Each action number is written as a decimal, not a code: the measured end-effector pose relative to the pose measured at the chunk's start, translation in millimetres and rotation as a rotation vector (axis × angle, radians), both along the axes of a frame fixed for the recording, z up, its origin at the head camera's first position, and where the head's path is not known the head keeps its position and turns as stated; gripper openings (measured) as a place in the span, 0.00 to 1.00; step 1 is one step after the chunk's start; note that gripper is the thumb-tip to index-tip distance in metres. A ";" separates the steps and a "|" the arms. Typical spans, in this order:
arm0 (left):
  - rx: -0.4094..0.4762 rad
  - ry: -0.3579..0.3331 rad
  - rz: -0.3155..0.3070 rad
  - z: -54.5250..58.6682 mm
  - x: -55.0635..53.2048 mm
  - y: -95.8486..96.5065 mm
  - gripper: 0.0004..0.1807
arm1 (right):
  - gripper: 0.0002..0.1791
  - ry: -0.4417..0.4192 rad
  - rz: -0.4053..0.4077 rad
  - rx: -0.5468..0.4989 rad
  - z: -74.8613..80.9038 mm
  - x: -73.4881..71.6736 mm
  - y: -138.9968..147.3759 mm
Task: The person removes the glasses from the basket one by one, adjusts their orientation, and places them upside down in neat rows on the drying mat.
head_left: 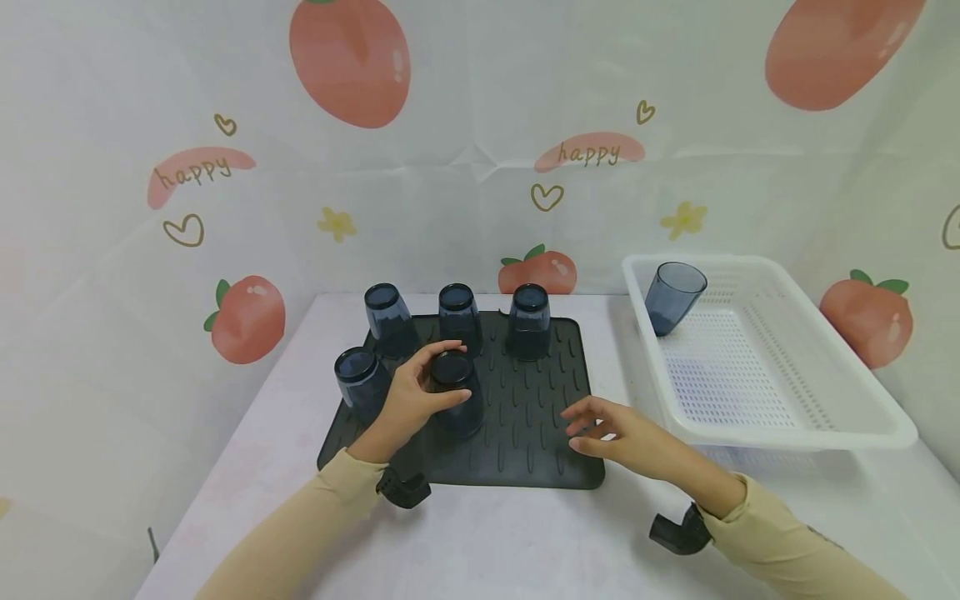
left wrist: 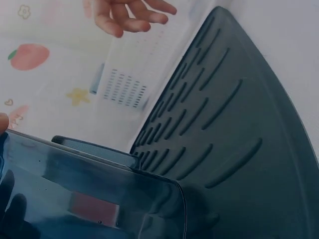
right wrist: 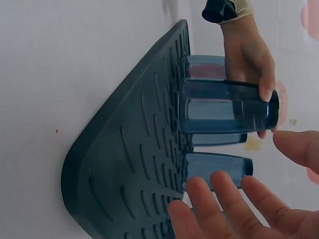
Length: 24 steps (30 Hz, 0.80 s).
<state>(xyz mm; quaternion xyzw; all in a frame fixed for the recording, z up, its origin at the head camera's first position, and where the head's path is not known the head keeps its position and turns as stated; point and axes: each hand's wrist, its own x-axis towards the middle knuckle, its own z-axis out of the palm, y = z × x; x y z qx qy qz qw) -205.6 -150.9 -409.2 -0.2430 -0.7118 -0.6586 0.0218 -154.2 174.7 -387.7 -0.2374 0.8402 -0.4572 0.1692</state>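
Note:
My left hand point(head_left: 416, 392) holds a blue drinking glass point(head_left: 459, 408) near its base, thumb on the near side and fingers round the far side. This glass is upside down on the black ridged drying mat point(head_left: 525, 454); in the right wrist view the glass point(right wrist: 209, 107) has its rim at the mat. More upturned glasses stand behind it: a left one point(head_left: 390, 321), a middle one point(head_left: 459, 317) and a right one point(head_left: 529, 321). Another glass point(head_left: 363, 383) is beside my left hand. Over the mat's right edge hovers my right hand point(head_left: 618, 433), fingers loosely bent, holding nothing.
A white perforated basket point(head_left: 832, 358) stands on the right of the white table point(head_left: 480, 533). One blue glass point(head_left: 673, 296) leans in its back left corner. Behind the table hangs a white cloth point(head_left: 450, 208) with a fruit print.

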 end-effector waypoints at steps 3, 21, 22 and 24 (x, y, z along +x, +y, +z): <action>0.002 0.001 0.001 -2.5 -0.5 -1.0 0.36 | 0.23 0.004 0.002 0.000 -0.6 -0.1 0.4; -0.049 -0.033 0.031 -5.2 0.8 -6.3 0.37 | 0.22 0.017 -0.002 0.009 2.8 0.4 -2.2; -0.048 -0.032 0.029 -5.6 0.7 -6.8 0.37 | 0.22 0.019 0.000 0.010 2.4 0.3 -2.1; -0.046 -0.033 0.022 -5.2 0.9 -6.9 0.38 | 0.22 0.018 -0.002 0.013 1.8 0.2 -2.2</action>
